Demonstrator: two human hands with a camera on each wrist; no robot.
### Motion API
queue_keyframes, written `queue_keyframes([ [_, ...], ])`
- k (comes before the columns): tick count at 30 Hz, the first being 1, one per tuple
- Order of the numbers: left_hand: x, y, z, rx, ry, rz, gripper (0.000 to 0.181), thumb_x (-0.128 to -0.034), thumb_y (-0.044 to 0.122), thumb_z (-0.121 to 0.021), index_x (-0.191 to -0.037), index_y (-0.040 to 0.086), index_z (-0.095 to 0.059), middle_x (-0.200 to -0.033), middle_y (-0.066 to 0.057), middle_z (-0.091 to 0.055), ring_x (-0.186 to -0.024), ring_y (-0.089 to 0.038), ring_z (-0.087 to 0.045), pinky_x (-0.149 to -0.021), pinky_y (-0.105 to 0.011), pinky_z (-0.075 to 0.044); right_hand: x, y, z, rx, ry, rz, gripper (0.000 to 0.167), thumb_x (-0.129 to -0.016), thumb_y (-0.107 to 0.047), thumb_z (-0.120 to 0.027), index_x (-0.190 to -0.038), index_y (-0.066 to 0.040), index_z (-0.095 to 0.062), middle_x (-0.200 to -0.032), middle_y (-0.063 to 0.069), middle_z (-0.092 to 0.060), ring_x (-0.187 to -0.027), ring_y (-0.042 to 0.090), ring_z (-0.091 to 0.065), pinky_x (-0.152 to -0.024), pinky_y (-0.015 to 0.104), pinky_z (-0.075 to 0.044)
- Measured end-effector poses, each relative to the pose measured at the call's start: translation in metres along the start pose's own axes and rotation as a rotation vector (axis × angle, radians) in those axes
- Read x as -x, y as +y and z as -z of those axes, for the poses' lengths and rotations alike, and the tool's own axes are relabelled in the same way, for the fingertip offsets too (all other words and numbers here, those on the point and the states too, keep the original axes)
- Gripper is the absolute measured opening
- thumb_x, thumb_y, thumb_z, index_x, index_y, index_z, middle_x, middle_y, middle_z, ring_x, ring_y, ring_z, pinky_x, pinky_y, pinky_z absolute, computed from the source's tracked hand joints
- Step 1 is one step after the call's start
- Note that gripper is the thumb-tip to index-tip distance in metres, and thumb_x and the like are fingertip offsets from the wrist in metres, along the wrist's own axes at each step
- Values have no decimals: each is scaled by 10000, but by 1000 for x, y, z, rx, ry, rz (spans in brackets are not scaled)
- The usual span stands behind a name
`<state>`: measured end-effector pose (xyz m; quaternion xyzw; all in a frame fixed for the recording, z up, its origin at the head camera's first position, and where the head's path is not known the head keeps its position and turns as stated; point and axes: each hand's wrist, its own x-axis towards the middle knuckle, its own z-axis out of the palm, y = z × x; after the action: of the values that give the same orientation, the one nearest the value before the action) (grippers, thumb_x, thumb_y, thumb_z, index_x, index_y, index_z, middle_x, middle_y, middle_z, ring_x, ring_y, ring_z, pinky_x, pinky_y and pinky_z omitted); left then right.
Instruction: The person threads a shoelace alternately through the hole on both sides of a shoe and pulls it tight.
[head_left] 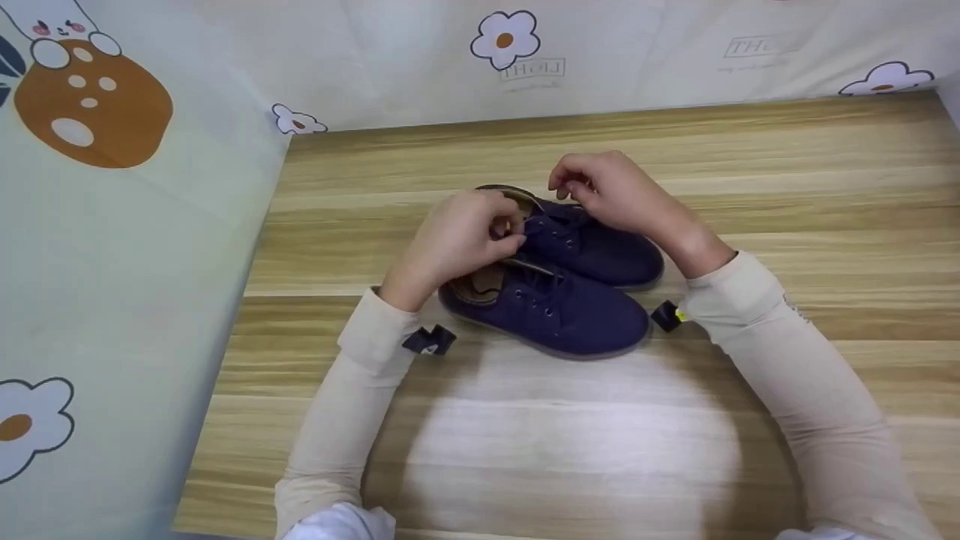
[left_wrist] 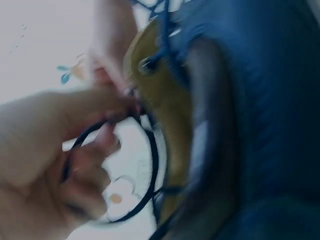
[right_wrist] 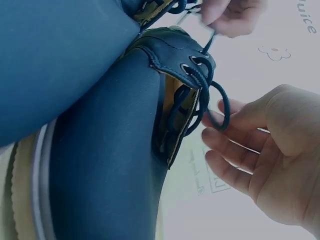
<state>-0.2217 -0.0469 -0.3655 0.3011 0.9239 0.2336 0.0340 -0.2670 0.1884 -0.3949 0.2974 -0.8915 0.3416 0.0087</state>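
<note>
Two navy lace-up shoes lie side by side on the table, toes to the right: the far shoe and the near shoe. My left hand is over their heel ends. In the left wrist view its thumb and forefinger pinch a dark shoelace, which loops down beside the tan-lined shoe edge. Above the far shoe's lacing is my right hand. From the right wrist view, its thumb and forefinger meet at a lace loop by the eyelets, the other fingers loosely bent. The loop partly hides those fingertips.
The wood-grain table extends around the shoes. A pale patterned sheet covers the back and left sides. Small black pieces show beside both cream sleeves.
</note>
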Motion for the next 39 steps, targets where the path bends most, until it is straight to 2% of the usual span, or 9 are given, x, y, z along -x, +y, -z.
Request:
queue_keyframes([
  [7,17,-8,20,740,62,-227,87,-842,132,-630,-787,74,-595,-983,1,-707,-957,-175,-644,-841,-321,-498,2,4,0,20,-46,-42,198,-964,-39,-508,-1037,-70,-689,-917,101,-728,-849,229,-653,-816,380,-489],
  [10,19,-10,23,936,115,-280,71,-859,129,-564,-788,125,-557,-861,10,-730,-836,-201,-690,-762,-313,-531,3,4,0,23,-53,-47,203,-955,-33,-507,-1033,-69,-691,-914,101,-724,-848,231,-649,-822,384,-488],
  [12,18,-11,23,985,158,-272,89,-875,120,-534,-794,156,-544,-728,36,-693,-672,-171,-657,-643,-286,-518,3,4,-1,22,-62,-46,195,-951,-41,-518,-1035,-67,-693,-921,100,-725,-856,229,-649,-829,386,-490],
  [17,15,-12,18,929,211,-153,152,-921,87,-544,-788,158,-523,-604,73,-546,-511,-95,-491,-500,-229,-418,5,6,-2,9,-72,-19,164,-948,-78,-563,-1030,-73,-706,-953,84,-730,-883,206,-654,-821,380,-506],
  [21,9,-12,11,818,214,-25,146,-936,92,-606,-815,137,-538,-642,79,-513,-553,-64,-449,-522,-196,-382,6,7,-2,-27,-83,49,127,-923,-59,-611,-971,-86,-725,-996,78,-707,-949,207,-637,-835,392,-512],
  [25,2,-15,1,665,214,57,94,-919,112,-660,-900,64,-581,-730,54,-535,-634,-69,-449,-592,-197,-368,7,7,0,-55,-152,113,91,-910,-76,-666,-958,-94,-741,-1123,115,-660,-1109,275,-586,-960,454,-462],
  [30,-8,-18,-14,420,152,61,292,-898,116,-694,-1154,14,-596,-1003,-86,-656,-875,-172,-590,-813,-274,-475,7,8,2,-72,-244,101,165,-931,-122,-664,-1069,-90,-748,-1299,167,-599,-1247,348,-522,-1036,512,-411],
  [34,-14,-18,-23,250,63,18,488,-903,169,-710,-1345,64,-533,-1220,-118,-657,-1121,-226,-617,-1030,-344,-463,9,7,2,-47,-233,93,256,-929,-107,-661,-1177,-128,-718,-1348,170,-569,-1270,349,-517,-1048,528,-420],
  [39,-16,-17,-26,208,28,-14,440,-890,144,-728,-1305,89,-593,-1152,-75,-714,-1079,-195,-669,-1016,-331,-490,10,1,-1,10,-184,131,311,-908,-52,-654,-1198,-146,-711,-1283,136,-616,-1213,314,-572,-1038,499,-450],
])
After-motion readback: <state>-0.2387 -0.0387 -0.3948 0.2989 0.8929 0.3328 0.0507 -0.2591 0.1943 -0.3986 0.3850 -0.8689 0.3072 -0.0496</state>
